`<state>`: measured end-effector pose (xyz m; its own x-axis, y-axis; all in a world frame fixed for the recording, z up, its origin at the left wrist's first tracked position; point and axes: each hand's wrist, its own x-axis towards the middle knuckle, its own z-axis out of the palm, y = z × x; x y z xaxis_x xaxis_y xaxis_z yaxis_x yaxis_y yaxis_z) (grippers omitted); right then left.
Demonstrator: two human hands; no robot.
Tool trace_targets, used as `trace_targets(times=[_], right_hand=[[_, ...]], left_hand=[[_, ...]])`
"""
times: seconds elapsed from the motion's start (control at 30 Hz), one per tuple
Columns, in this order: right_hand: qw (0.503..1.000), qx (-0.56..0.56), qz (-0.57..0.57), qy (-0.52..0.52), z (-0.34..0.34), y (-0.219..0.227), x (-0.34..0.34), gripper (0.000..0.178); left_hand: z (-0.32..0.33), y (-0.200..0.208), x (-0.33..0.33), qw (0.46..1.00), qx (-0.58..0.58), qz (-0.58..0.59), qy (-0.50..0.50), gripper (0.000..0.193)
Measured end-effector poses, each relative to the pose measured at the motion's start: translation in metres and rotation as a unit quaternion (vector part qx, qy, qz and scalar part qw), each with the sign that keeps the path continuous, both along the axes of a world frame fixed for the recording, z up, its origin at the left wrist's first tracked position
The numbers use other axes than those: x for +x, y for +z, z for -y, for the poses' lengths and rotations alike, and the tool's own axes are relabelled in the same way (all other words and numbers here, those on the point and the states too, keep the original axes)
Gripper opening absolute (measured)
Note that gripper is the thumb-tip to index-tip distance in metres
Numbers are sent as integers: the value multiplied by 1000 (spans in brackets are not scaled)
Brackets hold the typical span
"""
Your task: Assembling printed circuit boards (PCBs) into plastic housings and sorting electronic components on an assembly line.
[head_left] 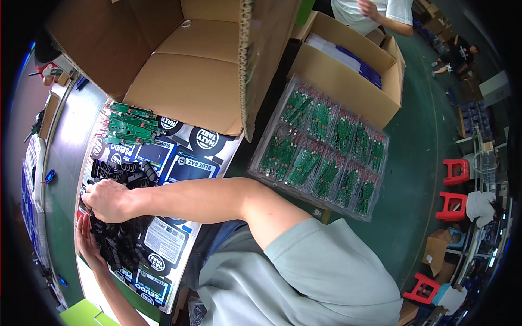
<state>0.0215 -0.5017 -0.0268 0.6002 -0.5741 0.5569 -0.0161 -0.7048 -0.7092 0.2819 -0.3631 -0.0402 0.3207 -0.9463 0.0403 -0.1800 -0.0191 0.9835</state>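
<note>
My right hand [110, 201] is closed over the left edge of a pile of small black plastic housings [122, 239]. Its curled fingertips face away, and what they hold is hidden. Just below it, my left hand [88, 243] lies along the pile's left side with its fingers stretched out, near the table edge. The pile spreads over a table [193, 168] covered with blue, black and white printed sheets. Beyond it lies a stack of narrow green circuit boards [130, 124] with thin red wires.
A large open cardboard box [190, 87] stands at the table's far side. To the right, a clear compartment tray [348, 212] holds many wired green boards, beside another carton [348, 81]. A co-worker's hand [370, 10] shows behind it. Red stools [455, 171] stand far right.
</note>
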Motion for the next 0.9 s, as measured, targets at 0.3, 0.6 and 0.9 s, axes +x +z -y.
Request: trace_targets(times=[0.3,0.6,0.9], right_hand=[[998,51,-8,25,-5,14,-11,22],[998,51,-16,26,-4,11,-11,17],[998,59,-4,34,2,12,-16,14]], left_hand=[[-4,14,-2,995,14,-74,59,66],[0,38,-79,983,40,58,170,45],[6,53,-84,934,16,356,34,42]])
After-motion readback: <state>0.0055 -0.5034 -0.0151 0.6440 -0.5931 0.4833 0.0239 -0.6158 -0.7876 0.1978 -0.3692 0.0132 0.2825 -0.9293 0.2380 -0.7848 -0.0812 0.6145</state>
